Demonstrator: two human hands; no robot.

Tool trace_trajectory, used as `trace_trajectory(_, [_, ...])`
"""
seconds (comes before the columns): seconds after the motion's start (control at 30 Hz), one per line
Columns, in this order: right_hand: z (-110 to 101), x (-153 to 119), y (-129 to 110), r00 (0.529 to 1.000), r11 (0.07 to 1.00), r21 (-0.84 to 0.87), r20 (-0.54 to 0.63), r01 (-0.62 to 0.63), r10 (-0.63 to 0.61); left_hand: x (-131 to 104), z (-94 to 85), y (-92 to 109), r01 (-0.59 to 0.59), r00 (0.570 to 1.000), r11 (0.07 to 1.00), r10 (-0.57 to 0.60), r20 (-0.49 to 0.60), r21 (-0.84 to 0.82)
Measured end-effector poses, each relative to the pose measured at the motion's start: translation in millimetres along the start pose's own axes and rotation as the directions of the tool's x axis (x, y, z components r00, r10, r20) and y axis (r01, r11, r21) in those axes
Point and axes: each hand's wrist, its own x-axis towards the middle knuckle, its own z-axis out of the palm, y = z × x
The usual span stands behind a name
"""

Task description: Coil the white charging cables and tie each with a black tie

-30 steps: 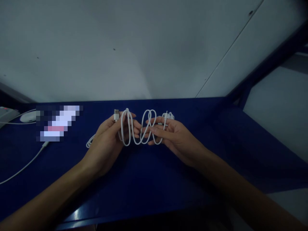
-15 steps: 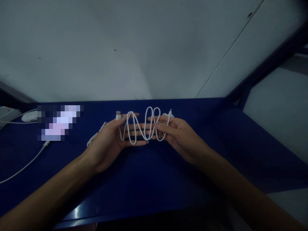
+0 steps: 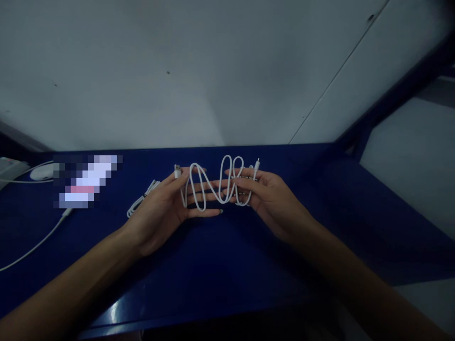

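Note:
A white USB cable (image 3: 202, 189) runs in loose zigzag loops between my two hands, above a blue table. My left hand (image 3: 164, 203) pinches it near the USB plug (image 3: 177, 171) with the thumb, while the other fingers stretch out under the loops. On the other side, my right hand (image 3: 266, 192) grips the loops between thumb and fingers. The cable's smaller plug (image 3: 257, 165) sticks up above the right fingers. Behind my left wrist lies another bundled white cable (image 3: 144, 198), partly hidden by that hand.
The blue table (image 3: 213, 270) meets a grey wall panel (image 3: 177, 94) at the back. A pixelated bright device (image 3: 87, 182) lies at left with a white cord (image 3: 39, 253) running from it. Beside it sits a white rounded object (image 3: 41, 172). A blue frame post (image 3: 394, 99) rises at right.
My right hand has shifted slightly right with the cable's loops, spreading them a little wider. My left hand has barely moved, and more of the bundled cable behind it shows.

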Motion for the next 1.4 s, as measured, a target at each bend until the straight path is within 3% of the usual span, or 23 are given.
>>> trace_trajectory(0.63, [-4.2,1.0,3.0,0.998,1.0,0.006,0.061,0.022,-0.023,2.3,1.1,-2.1,-0.071,0.993,0.997,0.072,-0.089,0.022])
trace_trajectory(1.03, [-3.7,1.4,3.5,1.0,0.999,0.045,0.009,0.01,-0.011,2.7,5.2,-1.2,-0.095,0.979,0.995,0.094,-0.18,-0.001])
trace_trajectory(1.23, [-5.2,3.1,6.2,0.999,0.999,0.021,-0.031,0.044,-0.043,0.9,3.0,-2.6,-0.158,0.972,0.987,0.163,-0.169,0.04])
trace_trajectory(1.4, [-6.6,4.1,8.2,0.999,0.998,0.043,-0.027,0.038,-0.037,3.5,1.3,-3.1,-0.145,0.972,0.989,0.142,-0.189,-0.002])
